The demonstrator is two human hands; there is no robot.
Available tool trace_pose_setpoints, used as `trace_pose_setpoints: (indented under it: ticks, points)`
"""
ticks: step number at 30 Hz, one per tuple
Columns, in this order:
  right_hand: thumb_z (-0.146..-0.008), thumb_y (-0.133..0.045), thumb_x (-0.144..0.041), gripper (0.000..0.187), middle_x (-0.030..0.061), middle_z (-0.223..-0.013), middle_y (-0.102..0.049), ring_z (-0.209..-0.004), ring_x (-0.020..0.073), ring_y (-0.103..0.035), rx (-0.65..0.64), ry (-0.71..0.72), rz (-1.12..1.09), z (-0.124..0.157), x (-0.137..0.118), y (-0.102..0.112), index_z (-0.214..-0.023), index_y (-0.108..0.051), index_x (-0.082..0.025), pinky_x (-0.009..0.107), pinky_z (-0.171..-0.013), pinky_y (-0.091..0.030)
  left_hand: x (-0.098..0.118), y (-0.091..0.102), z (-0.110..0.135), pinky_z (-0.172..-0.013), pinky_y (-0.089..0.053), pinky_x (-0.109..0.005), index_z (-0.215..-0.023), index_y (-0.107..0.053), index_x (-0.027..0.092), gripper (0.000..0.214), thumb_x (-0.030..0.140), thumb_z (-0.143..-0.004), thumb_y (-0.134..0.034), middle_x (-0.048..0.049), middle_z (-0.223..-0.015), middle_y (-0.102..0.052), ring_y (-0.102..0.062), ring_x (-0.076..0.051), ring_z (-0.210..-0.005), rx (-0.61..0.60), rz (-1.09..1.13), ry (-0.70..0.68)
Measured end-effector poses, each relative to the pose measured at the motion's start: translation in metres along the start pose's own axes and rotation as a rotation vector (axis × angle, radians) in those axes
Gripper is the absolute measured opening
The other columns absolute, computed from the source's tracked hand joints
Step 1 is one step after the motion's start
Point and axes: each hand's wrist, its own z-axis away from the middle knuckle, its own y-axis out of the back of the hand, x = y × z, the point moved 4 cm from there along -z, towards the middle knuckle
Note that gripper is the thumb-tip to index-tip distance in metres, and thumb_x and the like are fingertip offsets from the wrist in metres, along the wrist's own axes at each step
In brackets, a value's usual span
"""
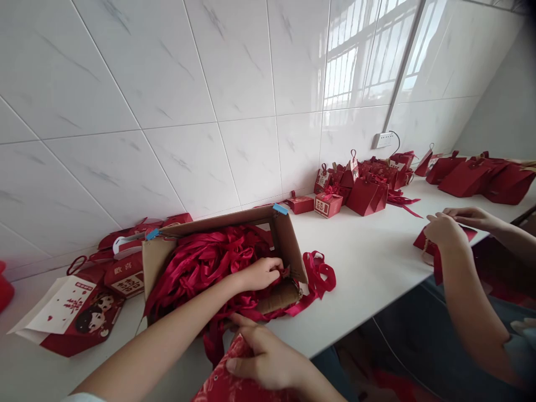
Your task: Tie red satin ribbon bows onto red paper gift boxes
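A cardboard box (288, 237) lies on its side on the white counter (377, 262), stuffed with red satin ribbons (201, 262). My left hand (260, 273) reaches into the box, its fingers pinched closed on a ribbon near the box's front flap. My right hand (268, 363) is at the bottom edge of the view, fingers pressed on a red patterned paper box (221, 385) that it holds against the counter's front edge. A loop of ribbon (320, 276) spills out of the box to the right.
Another person's two hands (450, 229) work on a red piece at the right counter edge. Folded red gift boxes (364, 192) crowd the back wall, more (481, 176) at far right. Flat red printed bags (79, 315) lie at left. A wall socket (382, 139) is above.
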Motion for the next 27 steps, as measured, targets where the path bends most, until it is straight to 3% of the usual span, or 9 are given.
trace_pose_setpoints:
  ticks: [6,9,12,15,18,21,24,27]
  points:
    - [-0.082,-0.061,-0.042,0.051,0.0106,-0.152,-0.033,-0.139,0.0267,-0.033,0.005,-0.023,-0.002,-0.002,0.003,-0.002,-0.125,-0.060,-0.014,0.036,-0.111,-0.027,-0.019,0.044,0.030,-0.070,-0.047,-0.032,-0.067,-0.062,0.020,0.025,0.024,-0.078,-0.040,-0.0021,-0.064,-0.065,-0.062,-0.021,-0.070,0.037,-0.178,0.125]
    - [-0.082,-0.061,-0.040,0.053,0.0122,-0.154,-0.029,-0.140,0.0265,-0.030,-0.013,-0.002,-0.009,-0.003,0.002,-0.004,-0.127,-0.058,-0.012,0.035,-0.112,-0.027,-0.020,0.043,0.038,-0.087,-0.039,-0.052,-0.060,-0.064,0.018,0.019,0.023,-0.074,-0.052,-0.0092,-0.062,-0.065,-0.062,-0.034,-0.087,0.100,-0.354,0.219]
    - [-0.082,-0.061,-0.037,0.050,0.0139,-0.152,-0.033,-0.138,0.0278,-0.035,-0.006,0.048,-0.014,-0.003,-0.002,-0.004,-0.123,-0.060,-0.009,0.033,-0.110,-0.029,-0.006,0.024,0.034,-0.101,-0.020,-0.063,-0.080,-0.070,0.015,0.020,0.016,-0.080,-0.050,-0.0181,-0.096,-0.069,-0.046,-0.042,-0.119,0.163,-0.439,0.178]
    - [-0.082,-0.063,-0.035,0.048,0.0122,-0.147,-0.042,-0.133,0.0280,-0.040,0.012,0.072,-0.021,-0.003,-0.005,-0.003,-0.122,-0.061,-0.010,0.034,-0.110,-0.031,0.007,-0.002,0.019,-0.110,-0.021,-0.049,-0.102,-0.067,0.018,0.032,0.007,-0.081,-0.046,-0.0137,-0.122,-0.062,-0.040,-0.031,-0.130,0.106,-0.412,0.016]
    - [-0.081,-0.063,-0.034,0.045,0.0121,-0.150,-0.038,-0.135,0.0282,-0.038,0.001,0.047,-0.012,-0.003,-0.005,-0.003,-0.119,-0.062,-0.011,0.036,-0.111,-0.029,0.005,-0.018,0.005,-0.099,-0.040,-0.037,-0.103,-0.065,0.019,0.035,0.004,-0.072,-0.058,-0.0102,-0.112,-0.067,-0.057,-0.026,-0.112,0.021,-0.342,-0.059]
    - [-0.081,-0.063,-0.036,0.042,0.0137,-0.152,-0.032,-0.137,0.0292,-0.035,-0.014,0.006,-0.010,-0.001,-0.005,-0.002,-0.115,-0.064,-0.010,0.037,-0.111,-0.028,-0.007,-0.018,-0.004,-0.083,-0.050,-0.033,-0.106,-0.062,0.016,0.029,0.008,-0.080,-0.054,-0.0103,-0.102,-0.069,-0.064,-0.023,-0.095,0.041,-0.264,-0.017]
    - [-0.081,-0.064,-0.035,0.040,0.0120,-0.150,-0.036,-0.136,0.0287,-0.037,-0.020,0.018,-0.028,-0.002,-0.005,0.000,-0.113,-0.065,-0.011,0.036,-0.111,-0.029,-0.013,-0.015,-0.007,-0.081,-0.053,-0.035,-0.112,-0.058,0.016,0.023,0.021,-0.092,-0.048,-0.0078,-0.102,-0.067,-0.065,-0.019,-0.091,0.087,-0.204,0.029]
    - [-0.080,-0.066,-0.035,0.038,0.0095,-0.147,-0.042,-0.132,0.0289,-0.043,-0.013,0.029,-0.035,-0.004,-0.001,0.001,-0.110,-0.067,-0.012,0.036,-0.111,-0.029,-0.011,-0.015,-0.010,-0.082,-0.054,-0.040,-0.111,-0.060,0.016,0.031,0.038,-0.089,-0.057,-0.0057,-0.110,-0.062,-0.063,-0.020,-0.095,0.107,-0.184,0.054]
